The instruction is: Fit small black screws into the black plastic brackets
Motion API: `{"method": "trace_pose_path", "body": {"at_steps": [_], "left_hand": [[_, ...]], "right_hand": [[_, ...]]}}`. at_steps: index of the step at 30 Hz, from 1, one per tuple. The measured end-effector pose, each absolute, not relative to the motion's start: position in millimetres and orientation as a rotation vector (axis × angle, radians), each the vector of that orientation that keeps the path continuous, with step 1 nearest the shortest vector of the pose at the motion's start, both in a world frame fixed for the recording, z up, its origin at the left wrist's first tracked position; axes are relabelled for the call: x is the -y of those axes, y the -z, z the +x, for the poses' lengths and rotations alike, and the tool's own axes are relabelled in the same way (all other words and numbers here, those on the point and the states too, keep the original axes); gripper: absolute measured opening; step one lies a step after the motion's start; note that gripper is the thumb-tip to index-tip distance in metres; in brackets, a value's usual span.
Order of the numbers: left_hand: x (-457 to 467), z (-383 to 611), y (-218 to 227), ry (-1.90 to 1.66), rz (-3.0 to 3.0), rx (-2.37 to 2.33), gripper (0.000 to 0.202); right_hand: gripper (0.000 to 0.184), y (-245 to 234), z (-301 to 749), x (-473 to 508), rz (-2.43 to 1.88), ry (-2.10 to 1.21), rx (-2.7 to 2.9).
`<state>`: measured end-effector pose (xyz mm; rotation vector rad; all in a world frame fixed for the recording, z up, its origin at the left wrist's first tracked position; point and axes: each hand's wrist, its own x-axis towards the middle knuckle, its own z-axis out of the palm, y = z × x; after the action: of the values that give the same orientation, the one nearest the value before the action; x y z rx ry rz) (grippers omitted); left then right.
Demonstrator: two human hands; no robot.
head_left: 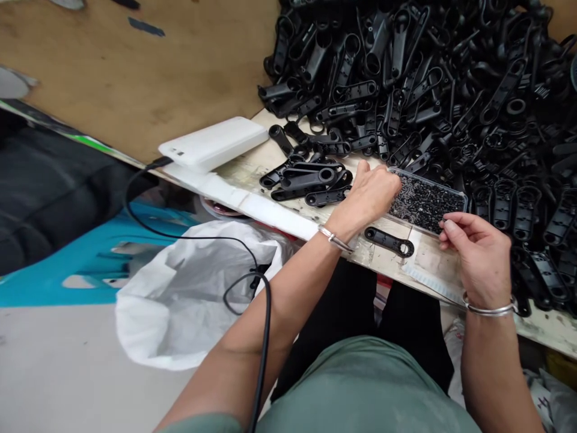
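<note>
A shallow clear tray point(466, 204) full of tiny dark parts point(426, 198) lies on the worktable between my hands. My left hand point(372, 193) is closed over the tray's left end, fingers curled down; whatever they grip is hidden. At the tray's right front corner, my right hand point(480, 249) pinches with thumb and forefinger; what is between them is too small to name. In front of the tray, nearest the table edge, one black plastic arm with a ring end point(388, 242) lies flat. Left of my left hand is a small pile of similar black arms point(311, 178).
A big heap of black plastic parts point(396, 78) covers the back and right of the table. A white power bank point(214, 144) sits at left, its black cable point(198, 237) running over my left arm. Below the edge hangs or stands a white bag point(180, 294), open at the top.
</note>
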<state>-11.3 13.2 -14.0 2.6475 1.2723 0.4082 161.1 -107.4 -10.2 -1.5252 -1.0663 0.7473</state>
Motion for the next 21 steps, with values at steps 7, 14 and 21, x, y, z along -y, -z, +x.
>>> {"method": "trace_pose_path", "body": {"at_steps": [7,14,21], "left_hand": [[-6,-25,1,-0.853,2.063,-1.046,0.014],[42,-22,7,-1.033,1.06,-0.673,0.014],[67,-19,13,-1.009,0.804,-0.68,0.033]], "right_hand": [[0.021,6,151,103,-1.347,-0.993,0.886],[0.02,0,134,111,-1.164,-1.242,0.781],[0.015,2,128,126,-1.133,-1.249,0.806]]}}
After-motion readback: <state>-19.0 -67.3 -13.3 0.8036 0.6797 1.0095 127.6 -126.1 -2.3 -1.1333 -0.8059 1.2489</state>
